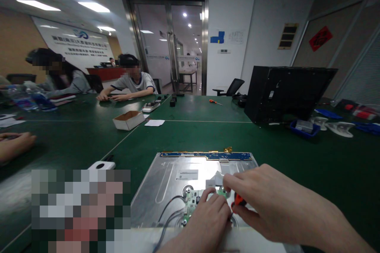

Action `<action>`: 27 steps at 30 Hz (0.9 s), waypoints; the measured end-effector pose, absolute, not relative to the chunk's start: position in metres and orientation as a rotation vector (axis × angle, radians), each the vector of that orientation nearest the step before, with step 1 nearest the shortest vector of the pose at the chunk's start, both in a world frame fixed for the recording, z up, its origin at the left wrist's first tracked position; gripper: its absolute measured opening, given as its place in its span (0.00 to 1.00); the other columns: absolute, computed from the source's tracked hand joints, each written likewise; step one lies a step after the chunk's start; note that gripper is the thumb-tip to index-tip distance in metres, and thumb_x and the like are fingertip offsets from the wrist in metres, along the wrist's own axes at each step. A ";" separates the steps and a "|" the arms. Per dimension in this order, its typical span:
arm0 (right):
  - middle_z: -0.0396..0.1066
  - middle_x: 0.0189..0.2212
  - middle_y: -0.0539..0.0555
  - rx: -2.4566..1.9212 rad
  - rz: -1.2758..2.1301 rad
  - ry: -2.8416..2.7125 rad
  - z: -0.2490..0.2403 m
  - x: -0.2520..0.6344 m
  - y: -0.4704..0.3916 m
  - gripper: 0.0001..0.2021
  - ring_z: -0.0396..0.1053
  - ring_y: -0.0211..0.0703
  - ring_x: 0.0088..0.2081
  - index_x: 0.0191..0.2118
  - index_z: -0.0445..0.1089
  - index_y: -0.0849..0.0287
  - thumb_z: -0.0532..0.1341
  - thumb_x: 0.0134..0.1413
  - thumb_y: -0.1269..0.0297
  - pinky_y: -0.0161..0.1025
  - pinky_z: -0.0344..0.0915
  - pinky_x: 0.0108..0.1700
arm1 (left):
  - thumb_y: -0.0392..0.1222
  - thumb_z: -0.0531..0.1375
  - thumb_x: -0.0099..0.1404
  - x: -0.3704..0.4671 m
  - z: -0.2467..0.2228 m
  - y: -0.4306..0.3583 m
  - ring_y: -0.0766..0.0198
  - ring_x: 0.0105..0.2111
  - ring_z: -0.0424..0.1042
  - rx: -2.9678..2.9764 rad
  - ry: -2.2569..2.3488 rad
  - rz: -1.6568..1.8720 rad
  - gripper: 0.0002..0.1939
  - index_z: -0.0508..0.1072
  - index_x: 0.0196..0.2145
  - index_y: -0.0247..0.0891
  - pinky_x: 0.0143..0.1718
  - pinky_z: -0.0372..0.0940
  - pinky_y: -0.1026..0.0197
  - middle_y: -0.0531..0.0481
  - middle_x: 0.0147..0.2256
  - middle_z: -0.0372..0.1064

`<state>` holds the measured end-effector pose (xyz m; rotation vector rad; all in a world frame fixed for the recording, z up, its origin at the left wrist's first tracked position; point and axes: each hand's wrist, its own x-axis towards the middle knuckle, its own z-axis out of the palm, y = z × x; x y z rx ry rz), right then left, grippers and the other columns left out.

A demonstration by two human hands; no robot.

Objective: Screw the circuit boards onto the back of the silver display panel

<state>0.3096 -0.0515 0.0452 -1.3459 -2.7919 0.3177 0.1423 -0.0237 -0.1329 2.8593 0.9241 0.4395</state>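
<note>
A flat silver display panel (pixel 166 182) lies back side up at the table's near edge, with a narrow blue circuit strip (pixel 196 155) along its far side. On the panel's near half sits a green circuit board (pixel 191 201), partly covered by my hands. My left hand (pixel 215 209) has its fingers bent and pressed onto this board. Over the board's right side, my right hand (pixel 258 193) is closed round a screwdriver (pixel 240 200) with an orange-red and black handle; its tip is hidden. Grey and black cables (pixel 170 219) run from the board toward me.
A black monitor (pixel 287 93) stands at the right, beside a blue tray (pixel 305 128). Another screwdriver (pixel 215 102) lies farther back. An open cardboard box (pixel 128 120) and white papers (pixel 154 123) are left of centre. Other people sit at the left, one person's hand (pixel 18 146) near the edge.
</note>
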 end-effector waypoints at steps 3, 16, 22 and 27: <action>0.73 0.33 0.51 -1.357 0.326 -2.798 0.044 0.309 -0.050 0.05 0.69 0.43 0.30 0.39 0.66 0.55 0.56 0.56 0.68 0.37 0.52 0.27 | 0.40 0.57 0.69 0.143 -0.132 -0.024 0.59 0.49 0.67 2.857 0.918 0.413 0.08 0.69 0.45 0.37 0.62 0.46 0.51 0.48 0.44 0.72; 0.73 0.33 0.49 -1.378 0.346 -2.767 0.040 0.311 -0.048 0.07 0.69 0.44 0.32 0.41 0.65 0.53 0.60 0.56 0.65 0.37 0.53 0.27 | 0.42 0.58 0.69 0.143 -0.131 -0.022 0.58 0.50 0.67 2.854 0.942 0.378 0.08 0.70 0.44 0.38 0.61 0.47 0.51 0.49 0.45 0.72; 0.73 0.32 0.48 -1.330 0.366 -2.805 0.041 0.310 -0.048 0.03 0.68 0.43 0.30 0.38 0.66 0.53 0.58 0.57 0.67 0.37 0.52 0.27 | 0.41 0.55 0.71 0.142 -0.132 -0.023 0.59 0.49 0.68 2.879 0.908 0.439 0.09 0.69 0.46 0.38 0.61 0.47 0.51 0.48 0.45 0.72; 0.72 0.34 0.48 -1.289 0.362 -2.828 0.045 0.311 -0.052 0.07 0.67 0.41 0.31 0.38 0.67 0.54 0.58 0.54 0.73 0.37 0.53 0.28 | 0.42 0.59 0.68 0.142 -0.133 -0.021 0.59 0.50 0.67 2.814 0.891 0.478 0.12 0.68 0.48 0.40 0.61 0.46 0.51 0.51 0.46 0.72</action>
